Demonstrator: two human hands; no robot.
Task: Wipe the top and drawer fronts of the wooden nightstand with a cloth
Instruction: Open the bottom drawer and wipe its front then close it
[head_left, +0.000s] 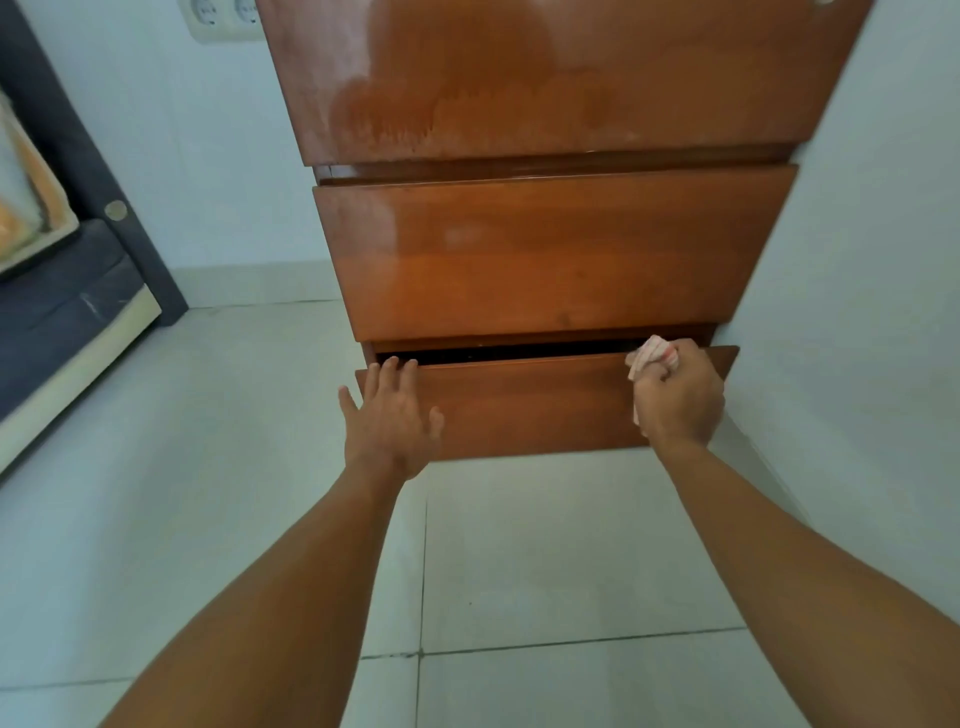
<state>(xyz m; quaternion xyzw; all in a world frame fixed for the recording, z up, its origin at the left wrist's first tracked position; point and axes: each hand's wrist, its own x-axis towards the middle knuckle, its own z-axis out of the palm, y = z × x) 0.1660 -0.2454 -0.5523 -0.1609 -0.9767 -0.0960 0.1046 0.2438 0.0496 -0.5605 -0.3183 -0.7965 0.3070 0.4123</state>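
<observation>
1. A wooden nightstand (550, 249) of glossy reddish-brown wood stands against a pale wall, seen from above and in front. Its right side sits close to a second pale wall (872, 260).
2. The nightstand's top (561, 78) fills the far part of the view and shows cloudy, streaky patches on its shine.
3. Below the top is the upper drawer front (550, 254), closed and smooth.
4. The lower drawer (530, 410) is pulled slightly out toward the viewer, leaving a dark gap along its upper edge.
5. The left hand (389, 421) lies flat against the left end of the lower drawer front. Its fingers (397, 366) are released and spread, the tips reaching the drawer's top edge.
6. The right hand (678, 400) is at the right end of the same drawer front, its fingers clenched around a cloth (649, 356).
7. The cloth is pale pink and bunched, poking out of the far side of the fist, at the drawer's top edge near the gap.
8. Both bare forearms reach in from the near edge over a floor (545, 571) of pale tiles.
9. At far left is the corner of a dark bed (62, 296), and a white wall socket (223, 18) shows at the far left of the nightstand's top.
</observation>
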